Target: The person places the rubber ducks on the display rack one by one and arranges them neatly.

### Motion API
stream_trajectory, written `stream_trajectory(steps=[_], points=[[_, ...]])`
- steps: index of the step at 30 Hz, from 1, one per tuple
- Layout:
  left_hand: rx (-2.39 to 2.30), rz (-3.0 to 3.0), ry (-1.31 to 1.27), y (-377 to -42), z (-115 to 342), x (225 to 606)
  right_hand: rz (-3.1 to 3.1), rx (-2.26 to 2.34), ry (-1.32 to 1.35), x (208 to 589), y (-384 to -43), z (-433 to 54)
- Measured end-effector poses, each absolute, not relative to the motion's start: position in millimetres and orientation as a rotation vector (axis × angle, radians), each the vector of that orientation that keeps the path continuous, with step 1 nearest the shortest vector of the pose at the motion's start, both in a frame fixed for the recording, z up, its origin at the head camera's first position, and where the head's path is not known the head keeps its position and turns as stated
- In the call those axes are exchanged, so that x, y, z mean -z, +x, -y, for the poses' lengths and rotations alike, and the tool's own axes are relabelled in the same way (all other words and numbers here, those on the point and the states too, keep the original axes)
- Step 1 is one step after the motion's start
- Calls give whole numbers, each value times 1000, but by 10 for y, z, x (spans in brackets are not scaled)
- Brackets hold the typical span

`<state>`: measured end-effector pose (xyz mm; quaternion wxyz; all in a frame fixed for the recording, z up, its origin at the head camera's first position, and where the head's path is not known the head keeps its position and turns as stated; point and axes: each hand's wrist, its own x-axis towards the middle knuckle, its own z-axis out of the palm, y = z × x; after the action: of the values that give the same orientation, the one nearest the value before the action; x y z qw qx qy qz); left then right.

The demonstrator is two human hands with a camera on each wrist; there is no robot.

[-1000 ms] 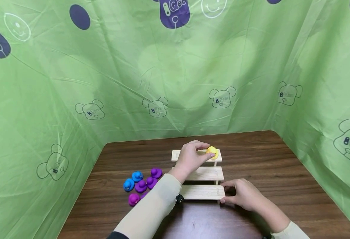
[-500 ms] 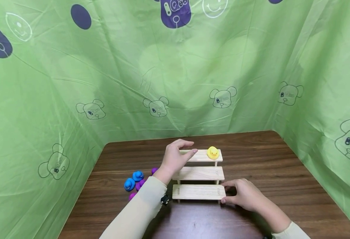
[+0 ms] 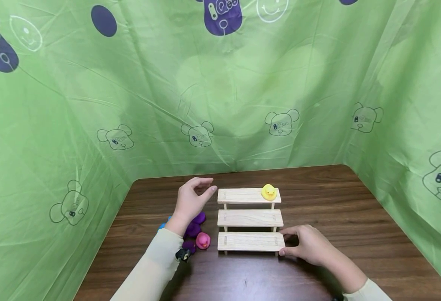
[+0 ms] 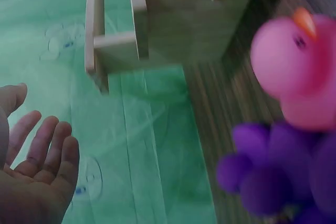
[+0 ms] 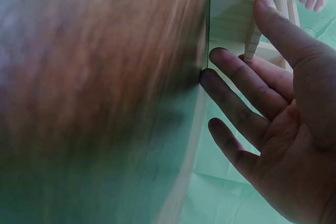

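A three-tier wooden display stand [image 3: 250,241] stands on the table, with a yellow rubber duck [image 3: 268,192] at the right end of its top tier. My left hand [image 3: 191,200] is in the air left of the stand, thumb and fingers apart and holding nothing. Below it are purple rubber ducks [image 3: 192,229] and a pink rubber duck [image 3: 203,241], which also shows large in the left wrist view. My left forearm mostly hides the blue ducks [image 3: 161,227]. My right hand [image 3: 306,246] holds the right end of the lowest tier between thumb and fingers.
The dark wood-grain table [image 3: 355,217] is surrounded by green printed cloth [image 3: 235,92] at the back and both sides. The duck cluster lies close to the stand's left end.
My left hand let go of the yellow duck on the top tier and moved left, over toward the duck cluster. My right hand stayed at the stand's lower right end.
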<state>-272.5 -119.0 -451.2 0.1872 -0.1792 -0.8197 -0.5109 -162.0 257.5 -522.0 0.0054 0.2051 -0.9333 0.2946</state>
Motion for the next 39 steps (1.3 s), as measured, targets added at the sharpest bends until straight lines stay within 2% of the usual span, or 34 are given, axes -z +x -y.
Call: stream_trajectory(steps=[18,28,39], points=[[1216,2610,-101,-2704,2333,4861,2935,-904,632,5206,-1620,-2590],[1081,2841,-31,-2654,2506,5152,2926,-931,658,5207,-1621,-2587],[1035,2894,-11,-2610,2497,5245,2927,-931,650,5201,-1624,-2594]])
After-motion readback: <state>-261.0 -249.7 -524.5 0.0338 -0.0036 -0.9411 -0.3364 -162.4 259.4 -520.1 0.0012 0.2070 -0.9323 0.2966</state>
